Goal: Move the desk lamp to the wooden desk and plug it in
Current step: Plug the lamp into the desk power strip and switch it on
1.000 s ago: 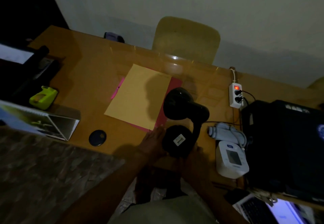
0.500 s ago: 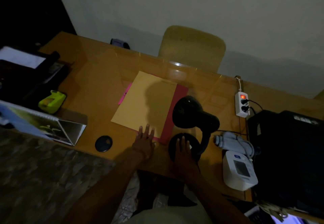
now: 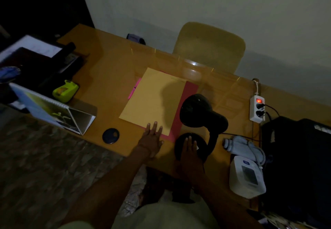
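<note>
A black desk lamp (image 3: 202, 114) stands on the wooden desk (image 3: 111, 74) near its front edge, shade bent down over a round base. My right hand (image 3: 190, 150) lies flat on that base, fingers together. My left hand (image 3: 152, 135) rests flat on the desk beside the base, its fingertips on the corner of a yellow envelope (image 3: 154, 101). A thin black cord runs from the lamp toward a white power strip (image 3: 257, 108) with a lit red switch and two plugs in it.
A pink folder (image 3: 189, 92) lies under the envelope. A white blood-pressure monitor (image 3: 247, 176) with its grey cuff (image 3: 241, 146) sits right of the lamp, a black bag (image 3: 295, 148) beyond. On the left are a dark coaster (image 3: 110, 135), standing calendar (image 3: 53, 110), green tape dispenser (image 3: 65, 91). A chair (image 3: 209, 46) stands behind the desk.
Both hands have let go of the lamp base's sides. My left hand slid left onto the desk and envelope corner; my right hand now lies flat on the base.
</note>
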A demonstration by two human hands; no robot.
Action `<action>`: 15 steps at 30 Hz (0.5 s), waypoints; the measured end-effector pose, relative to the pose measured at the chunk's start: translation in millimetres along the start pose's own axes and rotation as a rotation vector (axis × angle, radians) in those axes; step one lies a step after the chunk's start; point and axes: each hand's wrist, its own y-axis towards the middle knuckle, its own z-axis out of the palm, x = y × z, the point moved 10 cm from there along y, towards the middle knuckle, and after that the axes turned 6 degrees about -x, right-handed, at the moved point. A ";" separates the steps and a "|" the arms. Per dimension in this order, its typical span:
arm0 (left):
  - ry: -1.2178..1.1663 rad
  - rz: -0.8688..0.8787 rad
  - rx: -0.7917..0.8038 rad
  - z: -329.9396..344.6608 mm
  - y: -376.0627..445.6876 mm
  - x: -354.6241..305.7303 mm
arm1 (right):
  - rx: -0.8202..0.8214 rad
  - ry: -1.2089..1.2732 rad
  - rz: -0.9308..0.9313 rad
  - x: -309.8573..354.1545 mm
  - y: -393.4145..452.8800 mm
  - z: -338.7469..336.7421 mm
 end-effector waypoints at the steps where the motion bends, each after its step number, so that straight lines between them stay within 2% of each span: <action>1: -0.007 -0.001 0.001 -0.8 -1.9 -0.2 | 0.010 -0.011 0.008 -0.1 1.2 -0.8; 8: -0.142 -0.034 -0.002 2.7 -18.7 11.4 | 0.089 0.036 0.003 0.8 5.7 5.5; 15: -0.220 -0.133 -0.095 5.4 -31.3 22.0 | -0.046 0.211 0.002 2.3 11.8 7.3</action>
